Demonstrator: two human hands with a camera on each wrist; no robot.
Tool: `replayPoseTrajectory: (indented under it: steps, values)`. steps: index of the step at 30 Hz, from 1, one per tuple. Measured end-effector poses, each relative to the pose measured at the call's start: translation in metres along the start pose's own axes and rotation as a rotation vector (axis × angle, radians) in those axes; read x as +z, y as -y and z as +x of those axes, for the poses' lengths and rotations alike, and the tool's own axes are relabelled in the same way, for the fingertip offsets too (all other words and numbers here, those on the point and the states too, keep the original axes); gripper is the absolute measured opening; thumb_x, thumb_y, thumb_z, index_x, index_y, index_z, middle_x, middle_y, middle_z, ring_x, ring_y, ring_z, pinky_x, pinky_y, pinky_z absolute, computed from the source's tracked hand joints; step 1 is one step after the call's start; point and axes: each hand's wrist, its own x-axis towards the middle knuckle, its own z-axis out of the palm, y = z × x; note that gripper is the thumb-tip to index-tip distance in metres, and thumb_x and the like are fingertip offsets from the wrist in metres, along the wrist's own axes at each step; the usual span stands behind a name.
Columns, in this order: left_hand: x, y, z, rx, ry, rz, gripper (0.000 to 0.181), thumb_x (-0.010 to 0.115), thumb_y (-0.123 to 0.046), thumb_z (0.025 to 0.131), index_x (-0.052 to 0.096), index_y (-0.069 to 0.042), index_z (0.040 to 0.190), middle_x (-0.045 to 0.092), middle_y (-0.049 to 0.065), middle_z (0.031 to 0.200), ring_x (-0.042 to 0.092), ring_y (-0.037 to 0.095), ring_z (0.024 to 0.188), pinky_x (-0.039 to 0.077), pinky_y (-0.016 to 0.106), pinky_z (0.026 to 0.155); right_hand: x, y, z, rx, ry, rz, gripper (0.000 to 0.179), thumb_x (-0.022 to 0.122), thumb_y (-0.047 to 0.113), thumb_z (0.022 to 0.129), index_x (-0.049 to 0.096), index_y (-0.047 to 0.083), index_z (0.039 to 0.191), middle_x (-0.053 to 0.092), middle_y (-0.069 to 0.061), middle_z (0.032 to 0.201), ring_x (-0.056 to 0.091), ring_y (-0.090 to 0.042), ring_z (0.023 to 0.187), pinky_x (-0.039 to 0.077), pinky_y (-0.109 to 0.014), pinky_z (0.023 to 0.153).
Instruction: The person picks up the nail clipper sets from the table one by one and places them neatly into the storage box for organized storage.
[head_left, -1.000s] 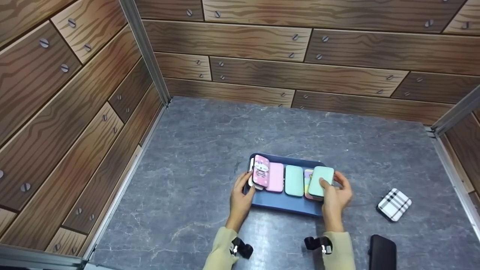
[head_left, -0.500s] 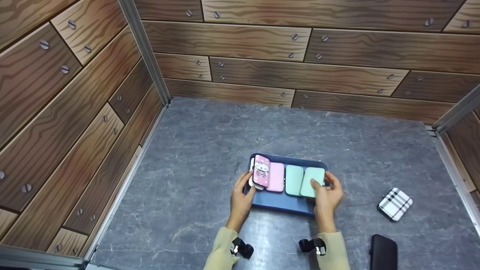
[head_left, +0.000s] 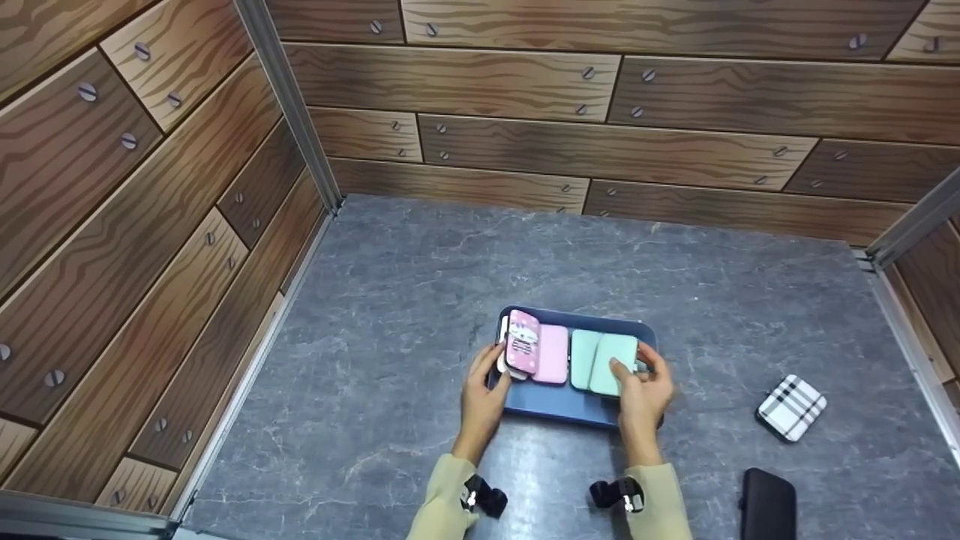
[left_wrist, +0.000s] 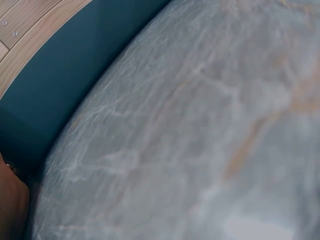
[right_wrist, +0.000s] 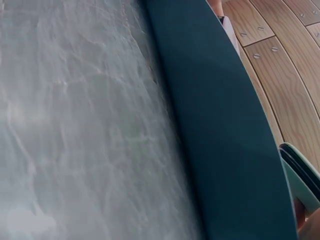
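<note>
In the head view a blue tray (head_left: pixel 559 405) holds several small flat cases. My right hand (head_left: pixel 646 390) pinches a mint-green case (head_left: pixel 616 358), thumb on top and fingers at its right edge. That case overlaps a second mint-green case (head_left: pixel 583 360). At the tray's left end my left hand (head_left: pixel 482 397) grips a pink cartoon-print case (head_left: pixel 523 341) by its left side. Beneath it a whitish case (head_left: pixel 517 373) shows only at the edges. A plain pink case (head_left: pixel 553 354) lies alongside. The left wrist view catches only a bit of the left hand (left_wrist: pixel 12 200).
To the tray's right, a white-and-black checked case (head_left: pixel 791 407) lies on the grey marbled table (head_left: pixel 405 300). Nearer the front is a black case (head_left: pixel 768 504). Wood-patterned walls (head_left: pixel 525 82) enclose the left, back and right sides.
My right hand has moved left with the mint-green case, which now overlaps the other mint-green one. The colourful case seen beneath it earlier is hidden. My left hand stays put.
</note>
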Motion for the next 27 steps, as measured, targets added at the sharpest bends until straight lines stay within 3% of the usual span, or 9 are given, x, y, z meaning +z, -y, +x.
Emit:
replayPoseTrajectory:
  steps: [10, 27]
  values:
    - [-0.001, 0.001, -0.001, 0.003, -0.002, 0.002, 0.048, 0.068, -0.002, 0.084, 0.067, -0.014, 0.131, 0.054, 0.018, 0.141, 0.046, 0.034, 0.133, 0.033, 0.050, 0.112, 0.017, -0.007, -0.003, -0.012, -0.026, -0.050, 0.049, 0.075, -0.011, 0.076, 0.063, -0.006, 0.124, 0.060, -0.014, 0.110, 0.044, -0.008, 0.069, 0.042, -0.015, 0.059]
    - [0.002, 0.002, 0.001, -0.014, 0.005, 0.010, 0.048, 0.067, -0.003, 0.085, 0.066, -0.015, 0.131, 0.053, 0.016, 0.142, 0.046, 0.032, 0.134, 0.035, 0.047, 0.111, 0.036, -0.008, -0.007, -0.037, 0.011, -0.110, 0.050, 0.077, -0.009, 0.075, 0.064, -0.004, 0.123, 0.062, -0.017, 0.112, 0.049, -0.009, 0.071, 0.043, -0.016, 0.061]
